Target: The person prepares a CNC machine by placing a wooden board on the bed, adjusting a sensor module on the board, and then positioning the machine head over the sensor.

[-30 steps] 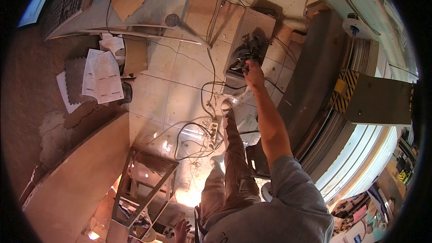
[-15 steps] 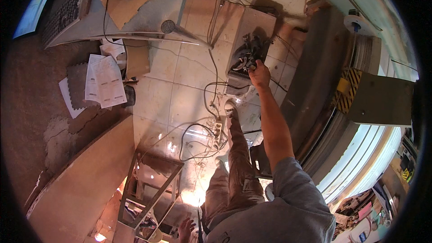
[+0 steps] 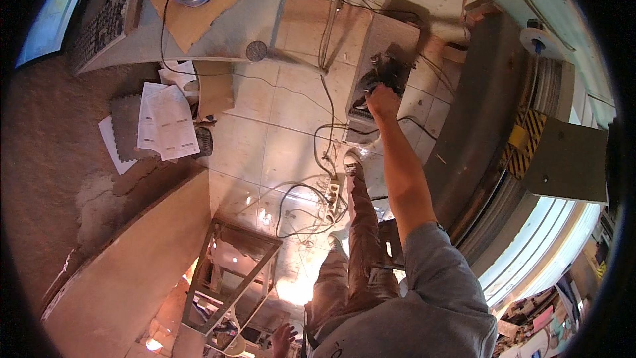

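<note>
My right arm reaches forward, and my right hand is closed at the near side of a dark, jumbled bundle. Loops and black parts show in the bundle, but its kind is unclear, and my hand hides what the fingers grip. It lies on a long grey metal box on the tiled floor. Down by my left leg hangs my left hand, fingers apart and nothing in them, near a metal frame stand.
A white power strip with looped black cables lies near my feet. Papers lie at the left below a desk. A large curved machine with a yellow-black striped guard stands at the right. A brown panel leans lower left.
The whole view has shifted slightly rightward and down. My right hand stays at the dark bundle, its wrist turned so its back faces up more. My left hand still hangs low.
</note>
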Demonstrator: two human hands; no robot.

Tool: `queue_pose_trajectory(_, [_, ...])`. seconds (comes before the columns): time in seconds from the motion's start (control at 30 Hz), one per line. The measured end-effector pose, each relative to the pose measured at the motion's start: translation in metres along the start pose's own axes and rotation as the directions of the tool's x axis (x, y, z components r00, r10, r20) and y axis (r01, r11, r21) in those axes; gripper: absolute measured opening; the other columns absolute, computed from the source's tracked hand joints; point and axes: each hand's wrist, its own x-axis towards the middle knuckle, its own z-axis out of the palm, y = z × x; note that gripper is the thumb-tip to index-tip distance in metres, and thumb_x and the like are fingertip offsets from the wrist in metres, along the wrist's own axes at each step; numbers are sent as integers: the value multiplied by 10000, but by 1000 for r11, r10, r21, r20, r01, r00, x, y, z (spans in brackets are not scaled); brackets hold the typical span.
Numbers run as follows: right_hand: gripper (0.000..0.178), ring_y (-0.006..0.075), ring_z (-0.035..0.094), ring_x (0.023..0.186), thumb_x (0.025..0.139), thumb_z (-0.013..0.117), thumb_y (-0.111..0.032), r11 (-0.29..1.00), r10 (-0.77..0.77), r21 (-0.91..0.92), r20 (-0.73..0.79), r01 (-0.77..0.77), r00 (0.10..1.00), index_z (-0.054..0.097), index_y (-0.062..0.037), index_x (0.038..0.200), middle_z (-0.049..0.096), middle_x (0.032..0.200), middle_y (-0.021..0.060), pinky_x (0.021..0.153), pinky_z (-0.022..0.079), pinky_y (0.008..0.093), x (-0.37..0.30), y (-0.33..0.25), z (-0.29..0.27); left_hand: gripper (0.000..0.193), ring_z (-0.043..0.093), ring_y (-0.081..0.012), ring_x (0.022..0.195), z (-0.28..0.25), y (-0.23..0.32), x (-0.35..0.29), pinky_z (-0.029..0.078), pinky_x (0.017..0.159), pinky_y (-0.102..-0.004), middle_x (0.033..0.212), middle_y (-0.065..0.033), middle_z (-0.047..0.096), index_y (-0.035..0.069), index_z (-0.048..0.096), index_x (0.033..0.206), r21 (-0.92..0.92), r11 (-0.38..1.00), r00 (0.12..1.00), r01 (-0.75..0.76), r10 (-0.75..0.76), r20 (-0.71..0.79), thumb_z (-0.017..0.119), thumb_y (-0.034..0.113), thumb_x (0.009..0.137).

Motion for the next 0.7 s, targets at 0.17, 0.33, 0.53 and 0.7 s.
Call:
queue_pose_trajectory(0.17, [603,383,753,1013,863,787,-508,958,83,276,-24,-74,996,707,-18,1206,759,1075,227,915,604,486,6,10,-6,512,755,-281,1031,5,-2,-8,583,861,-362,1230,-158,738,-13,586,1412,-27,999,999,-23,23,25,690,313,1031])
queue_pose_trajectory(0.33, [427,241,721,829,837,771,-397,726,-113,685,40,55,993,741,-30,1054,748,901,108,747,560,436,-11,48,-16,456,738,-247,1037,20,17,-1,576,844,-339,1231,-157,733,-19,603,1391,-15,999,999,-32,32,11,670,271,1047])
queue_pose_trajectory(0.53, [153,111,513,633,833,746,-302,228,-210,946,278,-230,937,668,-172,819,569,692,-63,585,408,318,-136,30,-103,445,751,-234,1017,31,27,36,563,825,-325,1255,-145,729,-16,600,1409,-2,933,928,-359,357,105,649,244,1052])
queue_pose_trajectory(0.7, [230,89,547,809,793,751,-387,-173,-300,978,62,-118,952,775,-175,879,638,810,-50,656,412,314,-266,10,-147,418,733,-209,992,45,86,72,561,862,-323,1260,-143,726,1,608,1406,-132,758,707,-639,646,288,608,266,1082])
